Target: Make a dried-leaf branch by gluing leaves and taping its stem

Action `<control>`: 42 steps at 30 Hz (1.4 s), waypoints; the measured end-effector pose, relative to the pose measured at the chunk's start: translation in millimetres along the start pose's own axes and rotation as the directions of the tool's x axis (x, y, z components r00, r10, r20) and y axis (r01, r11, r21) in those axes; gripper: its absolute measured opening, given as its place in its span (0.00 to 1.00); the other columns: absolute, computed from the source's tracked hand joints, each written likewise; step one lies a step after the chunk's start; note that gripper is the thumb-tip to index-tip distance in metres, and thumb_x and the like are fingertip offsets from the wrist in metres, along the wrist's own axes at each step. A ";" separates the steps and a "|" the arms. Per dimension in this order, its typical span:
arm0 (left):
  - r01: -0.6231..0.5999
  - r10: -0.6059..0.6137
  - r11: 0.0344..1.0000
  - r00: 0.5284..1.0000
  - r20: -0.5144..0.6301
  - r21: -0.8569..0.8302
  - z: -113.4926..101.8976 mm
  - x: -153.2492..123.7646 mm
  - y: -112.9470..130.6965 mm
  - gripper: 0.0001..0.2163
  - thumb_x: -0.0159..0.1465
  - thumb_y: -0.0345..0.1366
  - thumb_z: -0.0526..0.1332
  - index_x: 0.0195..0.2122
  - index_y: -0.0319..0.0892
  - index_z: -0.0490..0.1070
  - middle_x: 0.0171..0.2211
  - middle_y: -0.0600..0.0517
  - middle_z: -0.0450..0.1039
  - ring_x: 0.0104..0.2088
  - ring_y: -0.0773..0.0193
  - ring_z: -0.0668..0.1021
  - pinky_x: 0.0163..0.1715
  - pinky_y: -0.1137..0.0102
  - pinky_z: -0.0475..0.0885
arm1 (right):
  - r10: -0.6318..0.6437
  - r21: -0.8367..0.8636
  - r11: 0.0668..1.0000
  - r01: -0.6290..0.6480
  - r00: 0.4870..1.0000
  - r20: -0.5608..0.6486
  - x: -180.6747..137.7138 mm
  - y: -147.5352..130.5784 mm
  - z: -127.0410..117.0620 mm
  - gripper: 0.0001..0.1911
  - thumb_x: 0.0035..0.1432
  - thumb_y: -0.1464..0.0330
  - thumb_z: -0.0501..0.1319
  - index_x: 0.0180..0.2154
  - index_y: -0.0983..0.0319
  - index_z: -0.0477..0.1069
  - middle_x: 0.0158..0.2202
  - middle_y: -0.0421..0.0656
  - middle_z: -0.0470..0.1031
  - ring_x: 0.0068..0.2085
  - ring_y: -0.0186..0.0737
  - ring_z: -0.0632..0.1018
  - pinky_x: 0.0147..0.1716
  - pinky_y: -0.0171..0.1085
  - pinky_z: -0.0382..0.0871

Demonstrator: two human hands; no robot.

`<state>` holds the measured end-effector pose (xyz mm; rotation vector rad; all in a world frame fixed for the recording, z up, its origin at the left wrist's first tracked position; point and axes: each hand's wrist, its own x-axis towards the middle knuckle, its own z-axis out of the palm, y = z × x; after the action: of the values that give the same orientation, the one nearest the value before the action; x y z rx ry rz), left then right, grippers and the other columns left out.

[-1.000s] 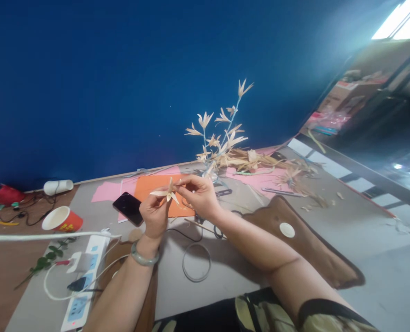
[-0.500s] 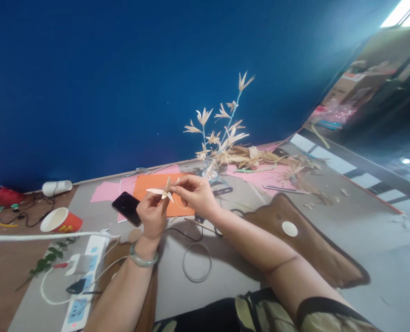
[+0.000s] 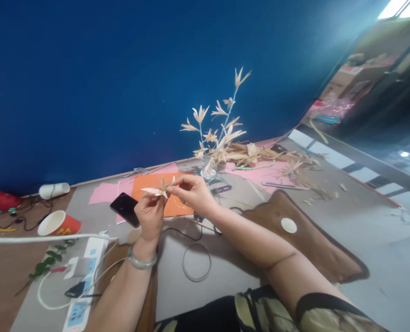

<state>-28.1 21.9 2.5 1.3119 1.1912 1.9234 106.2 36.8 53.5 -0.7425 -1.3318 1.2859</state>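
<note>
Just below the middle of the view, a pale flower (image 3: pixel 161 189) has drifted slightly toward 9 o'clock since a second ago, both hands with it; the surroundings slid similarly, and its lower petals have turned a little. Left-hand (image 3: pixel 150 214) fingers pinch it from underneath; right-hand (image 3: pixel 193 193) fingers pinch its 3 o'clock side, though which part is unclear.

Its petals are thin, pointed and dry-looking, the longest aimed at 9 o'clock. From it, at 2 o'clock, stands a spray of similar blossoms (image 3: pixel 231 135) on bluish stems. Smooth orange sheet (image 3: pixel 180 208) lies beneath the hands, which partly cover it. A glossy black phone (image 3: pixel 125 208) lies at 8 o'clock, a thin grey ring (image 3: pixel 196 280) at 5 on the tabletop (image 3: pixel 180 299). Between 3 and 4, the right forearm overlaps a soft brown cushion (image 3: pixel 315 244).
</note>
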 end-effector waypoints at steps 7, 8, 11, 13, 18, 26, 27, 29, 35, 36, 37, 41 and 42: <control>0.214 -0.205 0.952 0.977 0.067 -0.217 6.5 1.6 8.5 0.12 0.48 0.39 0.73 0.27 0.39 0.73 0.27 0.53 0.78 0.29 0.64 0.81 0.37 0.66 0.78 | 0.019 -0.034 0.999 -0.019 1.000 0.001 -0.5 -3.7 0.3 0.12 0.48 0.61 0.69 0.28 0.64 0.75 0.24 0.41 0.77 0.18 0.26 0.65 0.15 0.29 0.57; 0.225 -0.217 0.944 0.974 0.060 -0.242 7.4 2.1 9.9 0.12 0.48 0.38 0.73 0.26 0.39 0.72 0.26 0.54 0.78 0.29 0.64 0.81 0.36 0.66 0.78 | 0.009 -0.047 0.999 -0.009 1.000 -0.005 -0.6 -3.8 0.2 0.11 0.48 0.61 0.68 0.28 0.64 0.75 0.25 0.41 0.77 0.18 0.26 0.65 0.16 0.29 0.58; 0.250 -0.253 0.907 0.967 0.037 -0.339 7.8 4.9 14.5 0.13 0.48 0.37 0.73 0.24 0.40 0.70 0.24 0.56 0.77 0.29 0.64 0.81 0.35 0.67 0.78 | -0.042 -0.123 0.991 0.042 0.999 0.004 -0.9 -4.3 -0.6 0.10 0.49 0.63 0.67 0.30 0.64 0.75 0.28 0.42 0.77 0.19 0.26 0.65 0.18 0.30 0.57; 0.281 -0.289 0.879 0.957 0.038 -0.385 6.2 7.8 17.4 0.13 0.47 0.36 0.74 0.24 0.41 0.69 0.26 0.56 0.78 0.30 0.64 0.82 0.33 0.69 0.78 | -0.097 -0.208 0.973 0.098 0.995 0.013 -1.3 -5.2 -1.2 0.08 0.49 0.66 0.67 0.32 0.64 0.75 0.29 0.41 0.76 0.20 0.25 0.65 0.19 0.30 0.57; 0.303 -0.317 0.861 0.948 0.035 -0.408 1.5 12.4 21.4 0.12 0.48 0.35 0.73 0.26 0.42 0.69 0.29 0.57 0.78 0.30 0.66 0.81 0.29 0.73 0.76 | -0.157 -0.340 0.925 0.166 0.986 0.055 -2.4 -5.8 -1.0 0.08 0.50 0.68 0.64 0.35 0.63 0.75 0.31 0.42 0.76 0.21 0.26 0.67 0.20 0.30 0.59; 0.305 -0.329 0.846 0.944 0.021 -0.437 1.8 13.7 24.4 0.13 0.46 0.33 0.74 0.23 0.41 0.69 0.25 0.56 0.76 0.22 0.74 0.74 0.20 0.80 0.66 | -0.143 -0.490 0.842 0.224 0.970 0.197 1.9 12.3 -6.0 0.10 0.52 0.73 0.62 0.39 0.64 0.75 0.36 0.44 0.80 0.23 0.28 0.72 0.24 0.30 0.65; 0.305 -0.335 0.844 0.942 0.010 -0.440 1.9 14.1 24.5 0.13 0.45 0.33 0.74 0.23 0.40 0.68 0.24 0.57 0.76 0.21 0.75 0.73 0.20 0.80 0.64 | -0.139 -0.495 0.837 0.232 0.966 0.218 3.5 15.2 -6.6 0.08 0.53 0.73 0.62 0.38 0.65 0.75 0.34 0.44 0.80 0.23 0.28 0.73 0.25 0.30 0.65; 0.300 -0.332 0.849 0.943 0.001 -0.435 2.4 14.0 24.8 0.14 0.45 0.33 0.74 0.21 0.40 0.68 0.22 0.57 0.75 0.19 0.77 0.70 0.19 0.80 0.63 | -0.156 -0.492 0.832 0.256 0.959 0.236 6.9 20.0 -7.8 0.05 0.55 0.74 0.60 0.34 0.65 0.75 0.29 0.42 0.78 0.24 0.29 0.74 0.26 0.29 0.65; 0.202 -0.208 0.936 0.978 0.009 -0.287 3.5 6.4 26.1 0.07 0.51 0.35 0.71 0.25 0.40 0.75 0.24 0.54 0.77 0.24 0.69 0.77 0.28 0.73 0.73 | -0.251 -0.460 0.838 0.294 0.956 0.153 9.0 15.1 -10.5 0.08 0.52 0.76 0.60 0.36 0.65 0.75 0.34 0.45 0.78 0.27 0.30 0.74 0.28 0.30 0.67; 0.178 -0.185 0.952 0.983 -0.005 -0.247 3.3 5.2 26.4 0.06 0.51 0.35 0.71 0.26 0.39 0.76 0.25 0.53 0.78 0.25 0.68 0.78 0.31 0.71 0.75 | -0.259 -0.439 0.849 0.293 0.956 0.139 7.3 10.9 -10.4 0.09 0.52 0.76 0.61 0.37 0.65 0.75 0.36 0.45 0.78 0.28 0.29 0.74 0.28 0.31 0.66; 0.156 -0.162 0.963 0.987 -0.010 -0.218 3.1 4.2 26.7 0.07 0.51 0.35 0.71 0.26 0.39 0.76 0.25 0.52 0.78 0.26 0.66 0.79 0.33 0.69 0.76 | -0.259 -0.415 0.863 0.289 0.957 0.130 5.1 6.2 -10.0 0.10 0.51 0.75 0.62 0.38 0.65 0.75 0.38 0.46 0.77 0.27 0.29 0.73 0.28 0.31 0.66; 0.062 -0.059 0.979 0.998 0.024 -0.192 1.8 0.9 27.2 0.08 0.49 0.37 0.73 0.26 0.40 0.76 0.25 0.53 0.77 0.28 0.64 0.80 0.33 0.68 0.76 | -0.255 -0.289 0.913 0.290 0.955 0.151 -4.3 -12.8 -7.4 0.08 0.54 0.69 0.64 0.37 0.65 0.75 0.36 0.45 0.75 0.26 0.28 0.70 0.26 0.31 0.65; 0.030 -0.026 0.984 0.999 0.024 -0.175 1.5 0.0 26.9 0.08 0.49 0.37 0.73 0.26 0.40 0.77 0.25 0.53 0.78 0.28 0.64 0.80 0.33 0.69 0.76 | -0.270 -0.263 0.915 0.306 0.949 0.163 -6.0 -16.1 -6.8 0.07 0.55 0.68 0.64 0.36 0.65 0.75 0.35 0.44 0.75 0.27 0.28 0.70 0.26 0.31 0.64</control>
<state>-25.2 9.6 26.2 1.2137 0.9995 1.9407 117.8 29.5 65.9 -0.6386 -1.6841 0.9248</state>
